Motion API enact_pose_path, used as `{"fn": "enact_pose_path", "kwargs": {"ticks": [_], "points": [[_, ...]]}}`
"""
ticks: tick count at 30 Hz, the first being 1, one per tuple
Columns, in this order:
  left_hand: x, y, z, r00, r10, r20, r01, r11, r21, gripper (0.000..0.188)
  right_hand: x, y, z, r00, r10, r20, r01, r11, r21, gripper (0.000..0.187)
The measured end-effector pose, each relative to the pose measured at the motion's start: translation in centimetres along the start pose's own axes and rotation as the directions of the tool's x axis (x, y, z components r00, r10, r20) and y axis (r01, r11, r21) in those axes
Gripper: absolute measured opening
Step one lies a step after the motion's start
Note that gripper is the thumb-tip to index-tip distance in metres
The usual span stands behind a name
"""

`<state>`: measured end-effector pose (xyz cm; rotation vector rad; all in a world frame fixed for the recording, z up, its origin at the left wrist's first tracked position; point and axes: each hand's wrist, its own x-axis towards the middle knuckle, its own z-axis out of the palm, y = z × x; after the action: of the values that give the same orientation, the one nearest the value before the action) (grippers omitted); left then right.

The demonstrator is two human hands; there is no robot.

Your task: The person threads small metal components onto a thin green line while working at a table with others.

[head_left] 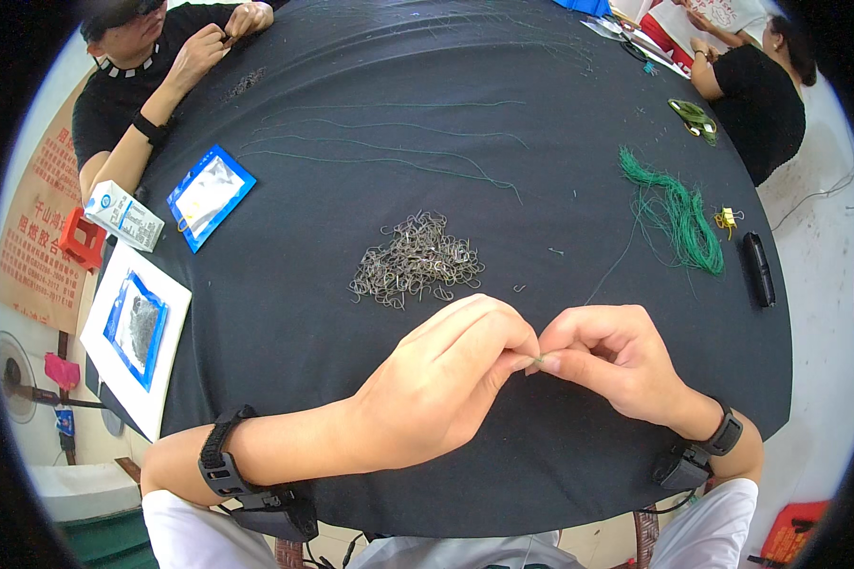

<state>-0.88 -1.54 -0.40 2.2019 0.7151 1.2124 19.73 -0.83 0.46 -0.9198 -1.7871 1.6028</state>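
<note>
My left hand [436, 389] and my right hand [621, 370] meet fingertip to fingertip over the near part of the table. Both are closed in a pinch. A bit of green thread [539, 360] shows between the fingertips; whatever else they pinch is hidden. Just beyond my left hand lies a heap of small metal hooks [416, 261], with a single loose hook [519, 288] to its right. A loose bundle of green thread [683, 232] rests farther right, and one thin strand [613, 270] runs from it toward my right hand.
Several cut green threads [380, 158] stretch across the dark tablecloth [294, 332]. At left are a blue packet [212, 197], a drink carton [125, 216] and a white board [166, 327] bearing another packet. A black pen-like object [758, 269] lies right. Two people sit at the far side.
</note>
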Motion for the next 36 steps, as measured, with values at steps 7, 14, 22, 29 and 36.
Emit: {"fn": "enact_pose_path", "kwargs": {"ticks": [7,14,22,29,36], "points": [[0.01,0.06,0.10,0.997,0.050,-0.055,-0.048,0.998,0.041,0.015,-0.44,-0.06,0.43,0.998,0.012,-0.059,-0.008,0.997,0.077,0.011],[0.19,0.18,0.08,0.994,0.072,-0.078,-0.066,0.995,0.072,0.016,-0.41,-0.19,0.42,0.999,0.000,-0.047,0.007,0.991,0.135,0.012],[0.22,0.25,0.40,0.992,0.101,-0.069,-0.096,0.992,0.082,0.017,-0.66,-0.27,0.44,0.999,-0.005,-0.045,0.011,0.991,0.137,0.013],[0.11,0.04,0.27,0.988,0.124,-0.087,-0.114,0.988,0.108,0.017,-0.49,-0.33,0.58,0.999,-0.011,-0.032,0.016,0.988,0.152,0.014],[0.08,0.07,0.24,0.987,0.128,-0.095,-0.115,0.986,0.124,0.015,-0.43,-0.56,0.86,0.998,-0.003,-0.065,0.015,0.985,0.175,0.014]]}}
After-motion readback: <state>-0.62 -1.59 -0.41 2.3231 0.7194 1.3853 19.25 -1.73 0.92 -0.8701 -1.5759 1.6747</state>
